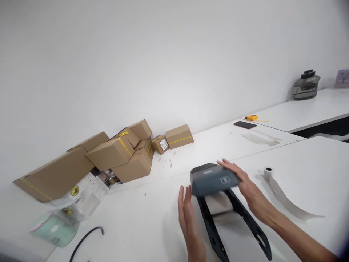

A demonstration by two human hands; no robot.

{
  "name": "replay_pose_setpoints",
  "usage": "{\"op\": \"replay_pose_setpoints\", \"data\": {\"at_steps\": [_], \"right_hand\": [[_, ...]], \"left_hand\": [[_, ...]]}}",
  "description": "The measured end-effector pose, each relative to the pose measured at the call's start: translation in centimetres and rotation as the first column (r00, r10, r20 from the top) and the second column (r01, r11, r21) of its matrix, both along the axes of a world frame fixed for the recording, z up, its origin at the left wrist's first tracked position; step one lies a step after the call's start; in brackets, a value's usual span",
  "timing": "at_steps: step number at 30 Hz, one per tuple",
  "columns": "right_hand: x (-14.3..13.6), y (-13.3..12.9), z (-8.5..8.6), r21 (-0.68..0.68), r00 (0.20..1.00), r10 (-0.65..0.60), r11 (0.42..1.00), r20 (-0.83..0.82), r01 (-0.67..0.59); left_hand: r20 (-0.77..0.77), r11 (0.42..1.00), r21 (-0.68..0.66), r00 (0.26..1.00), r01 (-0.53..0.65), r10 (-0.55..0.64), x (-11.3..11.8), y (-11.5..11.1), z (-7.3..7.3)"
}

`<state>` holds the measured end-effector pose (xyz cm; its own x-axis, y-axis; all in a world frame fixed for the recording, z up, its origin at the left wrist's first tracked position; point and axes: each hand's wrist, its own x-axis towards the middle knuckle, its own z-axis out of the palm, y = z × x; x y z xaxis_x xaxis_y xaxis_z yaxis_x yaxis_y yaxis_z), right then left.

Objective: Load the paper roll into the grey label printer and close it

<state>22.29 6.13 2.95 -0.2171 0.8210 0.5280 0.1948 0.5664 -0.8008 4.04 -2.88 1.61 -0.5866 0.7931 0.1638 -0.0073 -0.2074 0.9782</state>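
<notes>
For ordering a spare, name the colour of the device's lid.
The device's lid is dark blue-grey with a pale emblem, seen in the head view.

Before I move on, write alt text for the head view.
The right hand touches the grey cover of what seems a printer, white paper inside; the left hand is open beside it. A partly unrolled paper roll lies at right, cardboard boxes left.

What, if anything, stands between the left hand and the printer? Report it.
Nothing visible: the left hand is right beside the printer, though contact can't be told. The loose paper roll lies beyond the right hand, out of the way.
</notes>
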Motion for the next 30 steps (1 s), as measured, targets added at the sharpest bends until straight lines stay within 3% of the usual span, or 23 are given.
{"op": "replay_pose_setpoints", "data": {"at_steps": [2, 5, 8, 11, 14, 17, 18, 20, 22, 23, 26, 30], "right_hand": [[-1.5, 2.5, 2.7, 0.026, 0.999, 0.025, 0.999, -0.046, -0.024], [-3.4, 6.4, 5.4, -0.001, 1.0, -0.022, 1.0, -0.007, 0.022], [-4.8, 9.5, 7.0, -0.065, 0.994, -0.078, 0.994, 0.077, 0.083], [-5.4, 11.1, 7.7, -0.09, 0.994, -0.06, 0.994, 0.092, 0.068], [-4.7, 10.0, 6.7, -0.037, 0.991, -0.127, 0.991, 0.045, 0.129], [-3.1, 6.9, 4.1, 0.129, 0.964, -0.263, 0.955, -0.038, 0.266], [-2.5, 5.9, 3.2, 0.168, 0.976, -0.218, 0.962, 0.004, 0.215], [-1.5, 4.4, 1.6, 0.128, 0.972, 0.023, 0.99, 0.232, -0.054], [-1.2, 4.0, 0.8, -0.036, 0.84, 0.289, 0.951, 0.458, -0.307], [-1.2, 4.2, 0.7, -0.115, 0.761, 0.375, 0.92, 0.528, -0.374], [-2.2, 5.4, 0.7, -0.216, 0.604, 0.481, 0.862, 0.635, -0.46], [-4.3, 6.6, -0.3, -0.188, 0.513, 0.449, 0.856, 0.732, -0.481]], "left_hand": [[0.022, 1.0, -0.02, 1.0, -0.005, 0.005, -1.0, 1.4, 0.5], [-0.007, 0.994, -0.111, 1.0, -0.011, 0.01, -2.1, 3.3, -0.8], [-0.036, 0.978, -0.208, 0.999, 0.01, -0.018, -2.3, 4.4, -2.8], [-0.073, 0.97, -0.242, 0.996, 0.029, -0.048, -1.8, 4.7, -3.9], [-0.149, 0.968, -0.251, 0.988, 0.009, -0.048, -1.4, 4.7, -3.8], [-0.207, 0.964, -0.267, 0.977, -0.014, -0.043, -1.4, 4.8, -3.4], [-0.219, 0.963, -0.27, 0.974, -0.011, -0.05, -1.4, 4.9, -3.3], [-0.251, 0.962, -0.274, 0.966, -0.008, -0.064, -1.6, 5.0, -3.1], [-0.287, 0.958, -0.285, 0.955, -0.005, -0.08, -1.7, 5.0, -2.8], [-0.299, 0.956, -0.293, 0.95, -0.001, -0.09, -1.7, 5.0, -2.6], [-0.325, 0.95, -0.313, 0.938, 0.016, -0.123, -1.8, 5.0, -1.9], [-0.396, 0.939, -0.344, 0.908, -0.007, -0.138, -2.1, 5.0, -1.3]]}}
